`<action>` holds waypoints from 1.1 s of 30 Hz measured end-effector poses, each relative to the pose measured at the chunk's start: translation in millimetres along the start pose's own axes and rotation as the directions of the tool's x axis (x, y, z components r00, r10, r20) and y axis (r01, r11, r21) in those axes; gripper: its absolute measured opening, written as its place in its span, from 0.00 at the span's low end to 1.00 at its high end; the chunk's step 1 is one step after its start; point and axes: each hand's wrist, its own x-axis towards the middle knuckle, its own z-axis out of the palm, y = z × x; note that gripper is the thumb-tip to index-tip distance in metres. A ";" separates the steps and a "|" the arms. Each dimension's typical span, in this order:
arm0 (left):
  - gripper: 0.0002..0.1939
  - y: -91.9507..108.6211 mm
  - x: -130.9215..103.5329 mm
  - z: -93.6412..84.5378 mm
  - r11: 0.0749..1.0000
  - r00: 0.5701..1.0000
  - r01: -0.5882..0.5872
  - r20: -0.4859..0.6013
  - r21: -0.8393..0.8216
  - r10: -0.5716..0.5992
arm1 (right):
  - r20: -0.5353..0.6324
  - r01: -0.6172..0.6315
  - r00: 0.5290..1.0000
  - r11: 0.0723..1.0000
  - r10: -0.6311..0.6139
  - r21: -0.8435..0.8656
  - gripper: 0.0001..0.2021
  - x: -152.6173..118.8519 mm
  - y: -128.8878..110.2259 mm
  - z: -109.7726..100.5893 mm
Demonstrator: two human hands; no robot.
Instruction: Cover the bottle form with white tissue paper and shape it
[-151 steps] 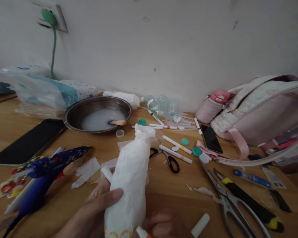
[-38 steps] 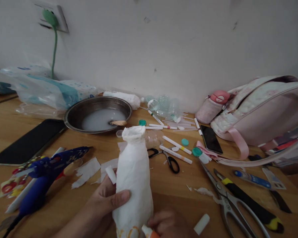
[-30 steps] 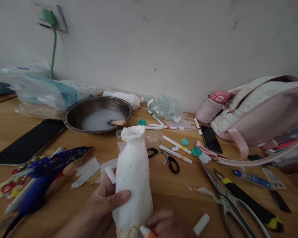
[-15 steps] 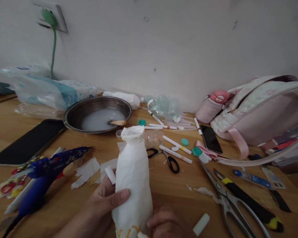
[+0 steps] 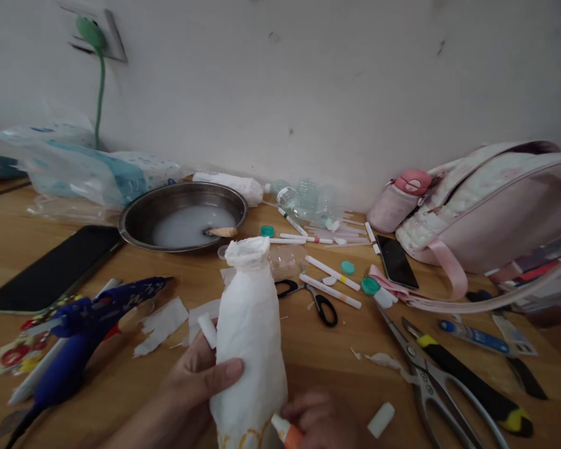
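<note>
My left hand [image 5: 201, 374] is closed around a white paper-covered bottle [image 5: 250, 330], its thumb pressed across the front. The bottle stands nearly upright, with a rough, narrow neck at the top. Orange curved lines [image 5: 245, 436] run along its lower part. A short white cylinder [image 5: 207, 330] sticks out beside the fingers of that hand; whether they grip it I cannot tell. At the bottle's lower right, my right hand [image 5: 325, 418] is closed on an orange marker [image 5: 287, 430] with a whitish tip end. Some of its fingers are blurred.
Behind the bottle are a metal bowl [image 5: 131, 234] of cloudy liquid, small scissors [image 5: 326, 308] and several markers [image 5: 330, 290]. A blue glue gun [image 5: 70, 355] lies left. Large scissors [image 5: 425, 368], a black-yellow cutter [image 5: 477, 380] and a white cap [image 5: 381, 420] lie right.
My right hand has shifted slightly right and away from the bottle's side, bringing the orange marker into clearer view. The bottle has moved a touch left in my left hand.
</note>
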 end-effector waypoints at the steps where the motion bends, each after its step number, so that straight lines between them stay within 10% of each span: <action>1: 0.48 0.3 0.6 -1.4 1.000 1.000 0.013 0.004 0.027 -0.013 | 0.003 0.006 1.000 1.000 -0.006 -0.006 0.12 8.9 -0.2 -0.4; 13: 0.45 -1.5 1.2 -2.1 1.000 0.998 -0.030 0.054 0.006 0.029 | 0.103 0.168 0.979 0.981 -0.178 0.097 0.14 -27.4 41.4 5.1; 19: 0.41 4.6 1.6 -6.2 0.996 0.999 -0.009 0.035 0.084 0.006 | 0.068 -0.044 0.997 0.998 0.047 -0.036 0.15 16.5 11.5 1.1; 33: 0.56 -1.3 7.3 -15.3 0.992 0.999 0.038 0.029 0.118 -0.042 | 0.033 -0.039 0.999 0.999 0.040 -0.033 0.16 25.0 -19.7 -7.9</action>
